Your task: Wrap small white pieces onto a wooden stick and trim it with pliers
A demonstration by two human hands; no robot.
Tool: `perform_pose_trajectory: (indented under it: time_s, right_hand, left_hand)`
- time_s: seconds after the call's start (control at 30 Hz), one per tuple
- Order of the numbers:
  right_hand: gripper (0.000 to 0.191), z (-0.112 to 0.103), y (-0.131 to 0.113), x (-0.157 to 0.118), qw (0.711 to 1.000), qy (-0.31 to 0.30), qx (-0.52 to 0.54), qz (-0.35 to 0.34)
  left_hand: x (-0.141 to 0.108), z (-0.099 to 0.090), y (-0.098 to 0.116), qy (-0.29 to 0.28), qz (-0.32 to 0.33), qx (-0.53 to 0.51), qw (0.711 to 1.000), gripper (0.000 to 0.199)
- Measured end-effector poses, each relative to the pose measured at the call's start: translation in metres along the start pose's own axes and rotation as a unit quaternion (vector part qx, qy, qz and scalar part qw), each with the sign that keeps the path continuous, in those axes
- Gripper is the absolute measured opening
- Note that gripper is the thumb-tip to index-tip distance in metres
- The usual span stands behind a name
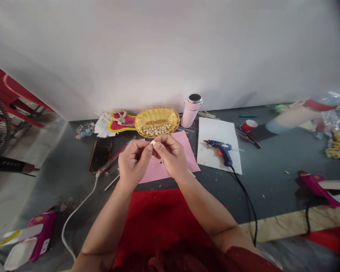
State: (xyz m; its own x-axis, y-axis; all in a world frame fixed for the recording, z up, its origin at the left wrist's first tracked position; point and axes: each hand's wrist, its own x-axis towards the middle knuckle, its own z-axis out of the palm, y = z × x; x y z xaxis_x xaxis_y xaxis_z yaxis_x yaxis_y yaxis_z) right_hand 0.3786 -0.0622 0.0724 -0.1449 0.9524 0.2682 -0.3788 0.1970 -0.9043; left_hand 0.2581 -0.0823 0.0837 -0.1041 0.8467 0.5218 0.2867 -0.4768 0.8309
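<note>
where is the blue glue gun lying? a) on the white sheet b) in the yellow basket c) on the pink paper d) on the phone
a, the glue gun lies on the white sheet, to the right of the pink paper and well clear of the basket.

No text, brand, number or sign can be read. Pale labels are borne by the pink packs at the lower left and by the pink glue gun at the right, but their print is too small and blurred to be made out.
</note>
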Motion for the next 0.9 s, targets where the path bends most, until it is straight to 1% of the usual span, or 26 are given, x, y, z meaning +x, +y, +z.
perform_pose_trajectory:
  time_s: [0.13,0.23,0.43,0.6,0.9]
  right_hand:
    - [0.021,0.0,-0.003,0.0,1.0,-0.005,-0.001,-0.011]
    - [0.022,-0.001,-0.006,0.0,1.0,-0.007,-0.019,-0.003]
    - [0.022,0.0,-0.012,0.0,0.999,0.0,-0.047,-0.005]
    - [0.023,0.0,-0.011,0.0,0.998,-0.001,-0.067,0.005]
    - [0.022,-0.006,-0.006,0.003,0.998,-0.014,-0.068,0.002]
  left_hand:
    - [0.0,0.0,-0.001,-0.003,0.003,-0.002,1.0,0.008]
    - [0.0,-0.001,-0.001,-0.005,0.003,0.008,1.0,0.008]
    - [0.002,-0.003,0.001,-0.003,0.023,0.056,0.998,0.006]
    - [0.005,-0.004,0.002,-0.002,0.021,0.097,0.995,0.005]
    - [0.004,-0.003,0.002,-0.007,0.024,0.082,0.996,0.004]
